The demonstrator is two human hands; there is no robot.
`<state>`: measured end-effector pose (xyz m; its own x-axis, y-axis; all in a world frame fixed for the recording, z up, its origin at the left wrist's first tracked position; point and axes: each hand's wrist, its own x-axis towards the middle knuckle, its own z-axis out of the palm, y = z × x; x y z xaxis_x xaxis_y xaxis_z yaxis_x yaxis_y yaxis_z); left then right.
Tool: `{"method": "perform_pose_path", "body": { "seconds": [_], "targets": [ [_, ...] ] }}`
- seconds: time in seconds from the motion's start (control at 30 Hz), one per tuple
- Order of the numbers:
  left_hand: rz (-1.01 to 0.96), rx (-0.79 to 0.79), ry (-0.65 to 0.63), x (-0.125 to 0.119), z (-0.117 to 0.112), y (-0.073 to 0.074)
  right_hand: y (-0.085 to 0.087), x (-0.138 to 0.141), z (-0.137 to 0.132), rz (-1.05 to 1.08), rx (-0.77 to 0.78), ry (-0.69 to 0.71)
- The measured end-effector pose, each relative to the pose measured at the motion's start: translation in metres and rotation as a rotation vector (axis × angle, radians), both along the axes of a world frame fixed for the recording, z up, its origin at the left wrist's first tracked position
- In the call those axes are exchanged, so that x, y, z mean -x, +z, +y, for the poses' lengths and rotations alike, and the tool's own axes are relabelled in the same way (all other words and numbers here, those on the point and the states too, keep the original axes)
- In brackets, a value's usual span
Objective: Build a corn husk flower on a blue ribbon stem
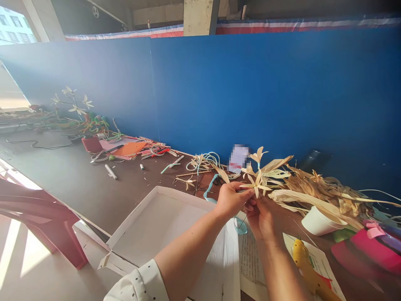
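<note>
**Both grips clenching on one husk flower**

Your left hand (pixel 232 198) is gripping the husk flower (pixel 257 184) from its 9 o'clock side, with thumb and fingertips pressing together at the base of the pale petals. Your right hand (pixel 260 216) is coming up from 6 o'clock. Its grip is clenching on the same base just under the bloom, so your two hands are touching there. You are holding the flower upright, lifted clear of the table (pixel 78 179), with its petals spreading outward. Another small bloom is showing just above it at 12 o'clock.

A pile of dry husks (pixel 319 190) is lying at 3 o'clock from the flower, running along the foot of the blue partition (pixel 250 92). A white cup (pixel 316 222) is sitting at 4 o'clock, near your right hand. At 5 o'clock a yellow glue gun (pixel 305 263) is resting on a printed sheet (pixel 252 259), just beside your right forearm. A ring of blue tape (pixel 240 225) is showing between your wrists at 7 o'clock.

A white cardboard tray (pixel 163 217) is lying under your left forearm at 8 o'clock. A red plastic chair (pixel 46 217) is standing beyond the table edge, well apart. Finished flowers (pixel 73 102) are standing far off at 10 o'clock among coloured scraps.
</note>
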<state>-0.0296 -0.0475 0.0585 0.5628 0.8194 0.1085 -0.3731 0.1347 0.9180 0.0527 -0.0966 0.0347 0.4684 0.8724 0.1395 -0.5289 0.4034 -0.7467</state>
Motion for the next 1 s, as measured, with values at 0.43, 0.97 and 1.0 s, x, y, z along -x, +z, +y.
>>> {"method": "perform_pose_path", "body": {
  "seconds": [0.43, 0.97, 1.0],
  "targets": [
    [0.027, -0.067, 0.058, -0.0018, -0.0006, -0.0049, -0.004, -0.0003, 0.002, 0.01, -0.014, -0.041],
    [0.034, -0.148, 0.12, -0.0016, -0.0015, -0.0076, -0.0015, -0.0008, -0.0001, -0.046, 0.025, -0.074],
    [0.046, -0.146, 0.123, -0.0016, -0.0019, -0.0071, -0.0014, -0.0005, 0.0, -0.049, 0.026, -0.076]
  ]
}}
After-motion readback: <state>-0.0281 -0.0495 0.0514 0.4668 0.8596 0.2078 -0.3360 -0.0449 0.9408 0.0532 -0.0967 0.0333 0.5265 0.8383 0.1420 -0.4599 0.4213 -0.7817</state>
